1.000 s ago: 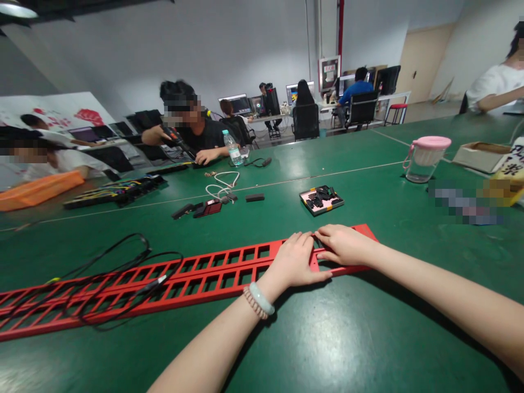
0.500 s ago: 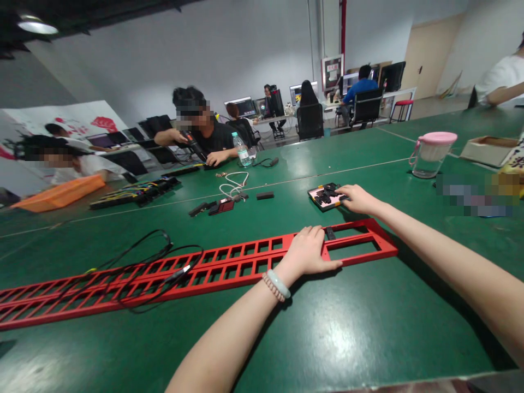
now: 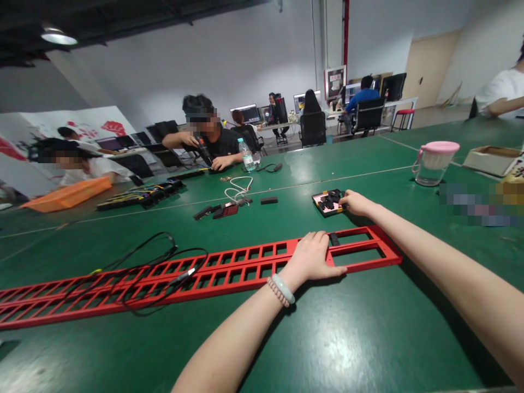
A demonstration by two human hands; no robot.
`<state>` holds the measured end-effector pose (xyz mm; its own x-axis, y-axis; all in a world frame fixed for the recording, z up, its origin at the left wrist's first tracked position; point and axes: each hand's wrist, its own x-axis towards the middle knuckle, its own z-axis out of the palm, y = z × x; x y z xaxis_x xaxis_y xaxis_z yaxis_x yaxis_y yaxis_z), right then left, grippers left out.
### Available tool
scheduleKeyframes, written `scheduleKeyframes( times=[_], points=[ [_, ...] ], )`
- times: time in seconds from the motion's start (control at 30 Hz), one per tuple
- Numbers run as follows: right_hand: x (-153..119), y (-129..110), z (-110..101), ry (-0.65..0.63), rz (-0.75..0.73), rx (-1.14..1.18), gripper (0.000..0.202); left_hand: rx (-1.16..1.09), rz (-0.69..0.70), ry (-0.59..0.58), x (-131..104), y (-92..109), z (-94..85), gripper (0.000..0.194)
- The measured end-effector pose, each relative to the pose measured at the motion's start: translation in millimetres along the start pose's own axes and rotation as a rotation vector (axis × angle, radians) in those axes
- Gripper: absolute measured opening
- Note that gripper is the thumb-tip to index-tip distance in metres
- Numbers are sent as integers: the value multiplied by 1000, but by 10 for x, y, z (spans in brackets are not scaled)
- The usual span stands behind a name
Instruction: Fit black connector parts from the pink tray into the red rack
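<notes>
Right hand [image 3: 357, 204]: fingers are resting bent at the right edge of a shallow tray [image 3: 326, 214]; whether they are pinching anything cannot be told. Left hand [image 3: 313, 256]: is lying palm down and spread across a long red frame [image 3: 237, 266], thumb pointing out along the near rail; a pale bangle [image 3: 283, 288] and a beaded bracelet [image 3: 277, 293] are circling the wrist.

Red frame: is lying flat on a green table [image 3: 327, 338], stretching from the left side to just below the right forearm, with two rows of openings, the longest ones sitting at the right end. One small black piece [image 3: 334, 239]: is sitting in the far row, just beside the left fingertips. Black cable [image 3: 185, 275]: is looping over the left part of the frame.

Tray: is standing beyond the frame's right portion, near it but apart, and is holding a loose heap of black parts [image 3: 329, 202]. Black bar [image 3: 269, 200]: is lying left of the tray. Water bottle [image 3: 246, 155]: is standing upright farther back, beside a co-worker [image 3: 208, 136] in a dark top. Pink-lidded cup [image 3: 434, 162]: is standing upright, well right of the tray
</notes>
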<state>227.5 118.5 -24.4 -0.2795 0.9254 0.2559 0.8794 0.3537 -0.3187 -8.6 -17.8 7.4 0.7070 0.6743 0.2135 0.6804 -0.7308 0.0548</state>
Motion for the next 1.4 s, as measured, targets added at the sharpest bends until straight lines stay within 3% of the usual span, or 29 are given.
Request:
scheduleKeyframes(
  times=[0.27, 0.47, 0.77, 1.07, 1.17, 1.27, 1.4],
  points=[
    [-74, 35, 20, 38, 6, -24, 20, -26, 4, -12, 14, -3, -6, 73],
    [-64, 33, 81, 23, 19, -7, 37, -20, 11, -8, 15, -3, -11, 74],
    [14, -19, 192, 85, 109, 107, 30, -23, -2, -20, 16, 0, -21, 74],
    [-143, -99, 111, 342, 318, 379, 26, -16, 5, -9, 14, -11, -2, 77],
    [-342, -255, 109, 331, 345, 654, 23, -13, 7, -2, 17, -19, 16, 78],
    [-536, -411, 73, 274, 259, 982, 25, -13, 3, 2, 19, -27, 30, 80],
    [-639, -494, 21, 280, 135, 998, 32, -45, 2, -6, 22, -34, 32, 78]
  ],
)
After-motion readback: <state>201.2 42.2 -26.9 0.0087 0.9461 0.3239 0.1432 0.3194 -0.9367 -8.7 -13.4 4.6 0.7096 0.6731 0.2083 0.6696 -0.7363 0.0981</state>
